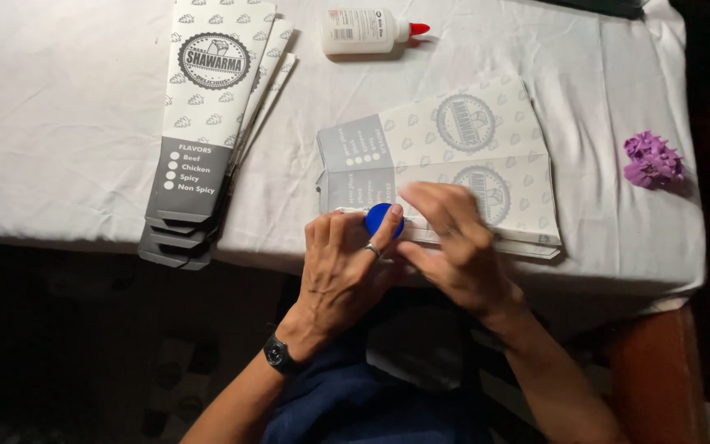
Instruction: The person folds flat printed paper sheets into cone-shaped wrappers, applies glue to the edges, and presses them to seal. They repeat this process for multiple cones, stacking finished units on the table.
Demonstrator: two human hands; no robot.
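My left hand (343,263) grips a small round blue object (381,219), like a cap, pressing it against the near edge of an unfolded printed cardboard sleeve (454,156) lying on the white tablecloth (67,123). My right hand (454,247) rests flat on the same sleeve beside the blue object, fingers spread over the near flap, holding it down. The sleeve is white and grey with round emblems.
A stack of folded printed sleeves (207,123) lies at the left, overhanging the table edge. A white glue bottle with a red tip (367,30) lies at the back. Purple flowers (653,160) sit at the right. A wooden chair part (659,370) shows at the lower right.
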